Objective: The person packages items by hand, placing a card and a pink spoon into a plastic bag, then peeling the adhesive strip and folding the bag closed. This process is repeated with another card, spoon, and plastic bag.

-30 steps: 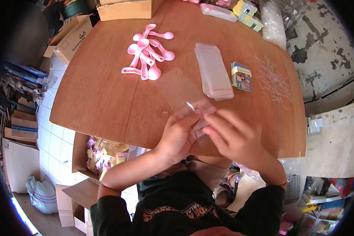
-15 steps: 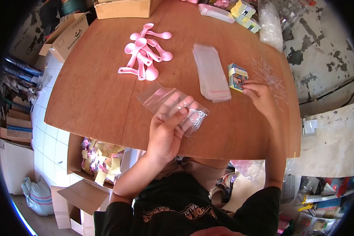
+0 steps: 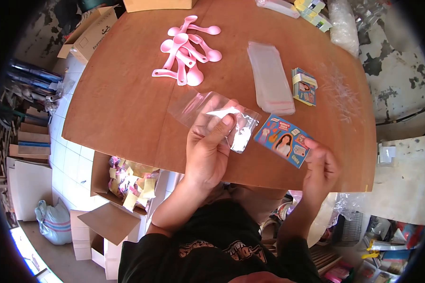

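Over the near part of the table, my left hand (image 3: 208, 153) is closed on a clear plastic bag (image 3: 189, 107), thumb on top and fingers behind the film. My right hand (image 3: 322, 165) pinches a blue printed card (image 3: 283, 140) by its right end, close beside the bag but apart from it. The card shows a person's picture and small lettering. Beyond it lies a banded stack of similar cards (image 3: 305, 89). To that stack's left is a flat pile of clear plastic bags (image 3: 270, 78). A heap of pink spoons (image 3: 186, 52) rests farther back on the left.
The brown wooden table (image 3: 118, 94) has a curved edge. Thin clear strips (image 3: 341, 94) lie at its right. Bundled yellow cards (image 3: 314, 12) and a plastic roll (image 3: 342, 23) sit at the back right. Below the left edge stands a carton of packed items (image 3: 132, 181).
My right hand has drawn a card off the banded stack and brought it nearer, toward the bag. My left hand still holds the bag. The camera view has shifted slightly.
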Demonstrator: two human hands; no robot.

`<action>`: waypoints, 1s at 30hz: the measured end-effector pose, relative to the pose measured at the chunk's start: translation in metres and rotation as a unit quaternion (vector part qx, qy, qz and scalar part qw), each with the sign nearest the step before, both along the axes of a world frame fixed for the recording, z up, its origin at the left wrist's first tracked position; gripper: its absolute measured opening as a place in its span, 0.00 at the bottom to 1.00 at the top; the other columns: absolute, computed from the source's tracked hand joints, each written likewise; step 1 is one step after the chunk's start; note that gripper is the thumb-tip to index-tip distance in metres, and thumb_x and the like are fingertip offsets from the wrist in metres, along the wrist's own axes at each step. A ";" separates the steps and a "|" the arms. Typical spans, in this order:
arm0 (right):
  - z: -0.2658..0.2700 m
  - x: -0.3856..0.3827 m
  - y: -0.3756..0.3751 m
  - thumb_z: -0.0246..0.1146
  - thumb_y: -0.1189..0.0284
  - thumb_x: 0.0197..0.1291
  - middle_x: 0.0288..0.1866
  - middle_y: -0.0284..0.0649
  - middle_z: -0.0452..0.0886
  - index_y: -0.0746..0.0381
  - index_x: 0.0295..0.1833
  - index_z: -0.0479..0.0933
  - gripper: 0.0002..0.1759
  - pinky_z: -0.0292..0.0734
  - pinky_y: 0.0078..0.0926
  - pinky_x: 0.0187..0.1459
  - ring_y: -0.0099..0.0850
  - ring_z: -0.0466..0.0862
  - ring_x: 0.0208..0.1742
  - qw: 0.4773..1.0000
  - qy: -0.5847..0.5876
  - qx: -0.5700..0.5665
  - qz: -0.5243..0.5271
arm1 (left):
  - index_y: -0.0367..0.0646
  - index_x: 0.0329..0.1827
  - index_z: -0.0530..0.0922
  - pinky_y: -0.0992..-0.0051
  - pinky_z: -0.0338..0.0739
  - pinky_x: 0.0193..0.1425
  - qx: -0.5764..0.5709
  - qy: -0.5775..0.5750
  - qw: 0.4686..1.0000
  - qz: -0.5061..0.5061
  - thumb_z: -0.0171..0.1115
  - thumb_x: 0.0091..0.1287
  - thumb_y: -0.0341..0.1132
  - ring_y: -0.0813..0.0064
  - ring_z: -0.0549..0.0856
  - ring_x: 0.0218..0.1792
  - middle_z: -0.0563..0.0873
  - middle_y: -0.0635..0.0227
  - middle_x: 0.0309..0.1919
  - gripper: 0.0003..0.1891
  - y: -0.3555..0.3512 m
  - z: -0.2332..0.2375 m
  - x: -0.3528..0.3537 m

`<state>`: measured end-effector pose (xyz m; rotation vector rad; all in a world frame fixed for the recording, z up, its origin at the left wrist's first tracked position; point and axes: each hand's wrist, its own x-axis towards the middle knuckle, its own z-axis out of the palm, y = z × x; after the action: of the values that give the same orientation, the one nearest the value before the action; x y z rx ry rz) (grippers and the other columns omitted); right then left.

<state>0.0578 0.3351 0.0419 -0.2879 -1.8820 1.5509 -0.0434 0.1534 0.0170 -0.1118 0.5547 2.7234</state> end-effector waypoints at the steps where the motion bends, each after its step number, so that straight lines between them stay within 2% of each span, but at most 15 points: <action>1: -0.004 0.002 -0.008 0.64 0.76 0.61 0.39 0.43 0.85 0.72 0.45 0.80 0.10 0.76 0.19 0.44 0.23 0.82 0.41 1.000 -0.014 -0.007 -0.023 | 0.39 0.65 0.65 0.73 0.77 0.60 0.004 0.005 1.000 0.005 0.57 0.66 0.21 0.69 0.80 0.56 0.79 0.56 0.55 0.24 0.000 0.000 0.000; 4: -0.017 -0.002 -0.029 0.65 0.79 0.60 0.41 0.45 0.85 0.72 0.47 0.79 0.11 0.76 0.20 0.47 0.25 0.82 0.43 0.998 0.039 -0.033 -0.040 | 0.40 0.65 0.65 0.73 0.77 0.60 -0.005 0.012 1.000 0.008 0.57 0.67 0.21 0.71 0.80 0.56 0.79 0.57 0.55 0.23 -0.002 0.000 0.000; 5: -0.020 -0.002 -0.035 0.65 0.80 0.59 0.43 0.46 0.84 0.72 0.47 0.79 0.11 0.76 0.20 0.48 0.25 0.83 0.43 0.995 0.059 -0.072 -0.030 | 0.40 0.65 0.65 0.73 0.77 0.60 -0.006 0.011 1.000 0.008 0.57 0.67 0.21 0.71 0.80 0.56 0.79 0.57 0.55 0.23 -0.002 0.000 0.000; 11: -0.027 -0.006 -0.059 0.64 0.82 0.59 0.44 0.46 0.84 0.72 0.47 0.79 0.10 0.77 0.19 0.48 0.25 0.83 0.43 0.997 0.056 -0.056 -0.011 | 0.40 0.65 0.66 0.71 0.75 0.62 0.006 -0.015 1.000 0.012 0.57 0.67 0.21 0.70 0.79 0.57 0.78 0.56 0.56 0.23 0.000 0.004 0.003; 14: -0.030 -0.006 -0.066 0.65 0.82 0.58 0.43 0.46 0.84 0.72 0.46 0.79 0.10 0.77 0.19 0.48 0.24 0.83 0.43 0.997 0.052 -0.050 -0.002 | 0.39 0.65 0.66 0.70 0.75 0.62 0.006 0.022 0.999 0.023 0.57 0.67 0.21 0.69 0.79 0.57 0.78 0.56 0.57 0.23 0.000 0.005 0.003; 20: -0.027 -0.002 -0.071 0.64 0.83 0.58 0.42 0.46 0.85 0.73 0.45 0.80 0.09 0.77 0.18 0.46 0.24 0.83 0.43 0.998 0.012 -0.022 0.064 | 0.38 0.64 0.66 0.69 0.76 0.60 -0.015 0.013 1.000 0.019 0.58 0.67 0.23 0.69 0.79 0.57 0.79 0.57 0.55 0.22 -0.003 0.009 0.004; 24: -0.021 -0.005 -0.071 0.64 0.84 0.58 0.42 0.47 0.84 0.73 0.43 0.80 0.08 0.77 0.18 0.46 0.24 0.83 0.44 0.998 -0.020 -0.008 0.055 | 0.37 0.60 0.70 0.68 0.79 0.55 -0.024 0.059 0.997 -0.038 0.59 0.66 0.24 0.69 0.81 0.54 0.80 0.59 0.54 0.19 -0.001 0.007 0.013; 26: -0.025 -0.009 -0.068 0.63 0.84 0.59 0.45 0.48 0.84 0.73 0.49 0.77 0.12 0.78 0.21 0.47 0.26 0.83 0.45 0.995 -0.005 0.008 0.097 | 0.34 0.60 0.70 0.68 0.80 0.55 -0.041 0.064 0.994 -0.081 0.57 0.67 0.23 0.68 0.83 0.51 0.82 0.56 0.52 0.18 0.002 0.008 0.018; 28: -0.022 -0.016 -0.075 0.62 0.83 0.60 0.47 0.49 0.83 0.71 0.59 0.71 0.20 0.77 0.23 0.50 0.27 0.82 0.48 0.981 0.059 -0.144 0.119 | 0.33 0.59 0.71 0.69 0.80 0.54 -0.058 0.039 0.995 -0.069 0.57 0.67 0.24 0.68 0.83 0.51 0.83 0.58 0.50 0.17 0.002 0.008 0.018; 29: -0.024 -0.013 -0.068 0.62 0.83 0.60 0.46 0.48 0.83 0.70 0.65 0.63 0.28 0.76 0.25 0.52 0.29 0.82 0.50 0.960 0.036 -0.224 0.162 | 0.33 0.57 0.72 0.69 0.81 0.53 -0.038 0.026 0.996 -0.078 0.58 0.67 0.24 0.69 0.84 0.50 0.83 0.59 0.49 0.16 -0.001 0.009 0.016; 30: -0.024 -0.013 -0.067 0.62 0.83 0.60 0.46 0.48 0.83 0.70 0.65 0.63 0.28 0.76 0.25 0.52 0.29 0.82 0.50 0.961 0.036 -0.223 0.162 | 0.34 0.56 0.74 0.70 0.81 0.52 -0.017 0.012 0.996 -0.088 0.59 0.67 0.25 0.70 0.84 0.49 0.83 0.60 0.48 0.15 -0.003 0.011 0.015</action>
<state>0.0446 0.2678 0.0181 -0.1189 -1.5596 2.1775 -0.0287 0.1500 0.0279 -0.0359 0.5890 2.5489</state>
